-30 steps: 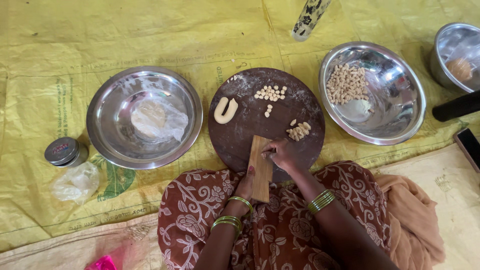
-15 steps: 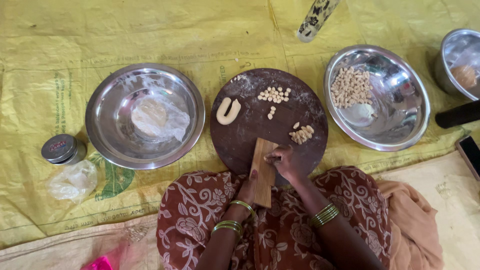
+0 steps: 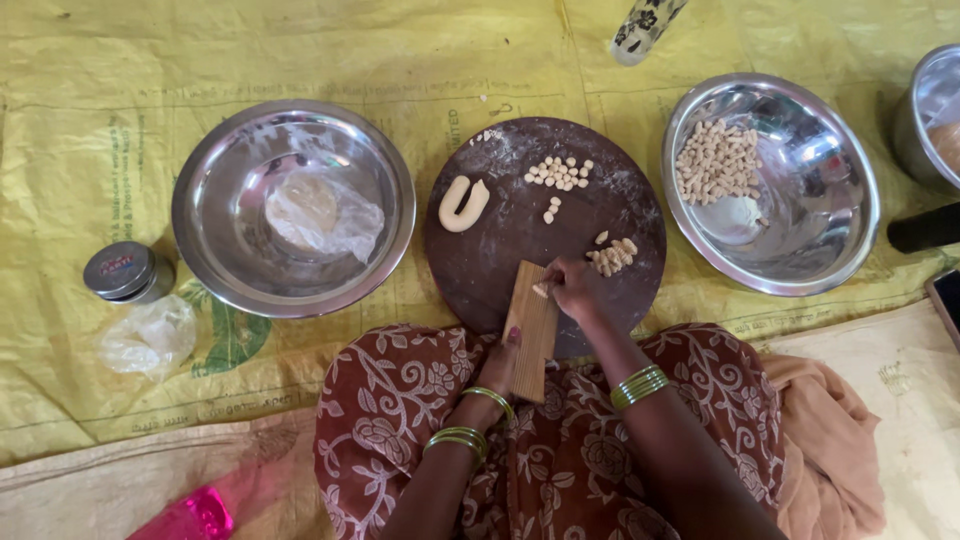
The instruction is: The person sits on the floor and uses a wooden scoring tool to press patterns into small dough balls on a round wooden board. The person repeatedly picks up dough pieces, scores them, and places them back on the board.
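On the round board (image 3: 500,270), right hand (image 3: 575,290) pinches a dough bit (image 3: 541,290) (left hand (image 3: 500,368) grips the wooden paddle (image 3: 531,330)).

Setting: home food preparation on the floor. Evidence: yellow woven plastic sheet (image 3: 120,90) spread as ground cover across the frame; round dark wooden board (image 3: 500,260) at centre, dusted with flour; two steel bowls, one at left (image 3: 205,240), one at right (image 3: 850,230); small lidded tin (image 3: 125,272) at far left; seated person's patterned lap at bottom centre.

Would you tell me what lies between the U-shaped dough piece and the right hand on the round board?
In the head view, only bare floured board separates the U-shaped dough from the right hand.
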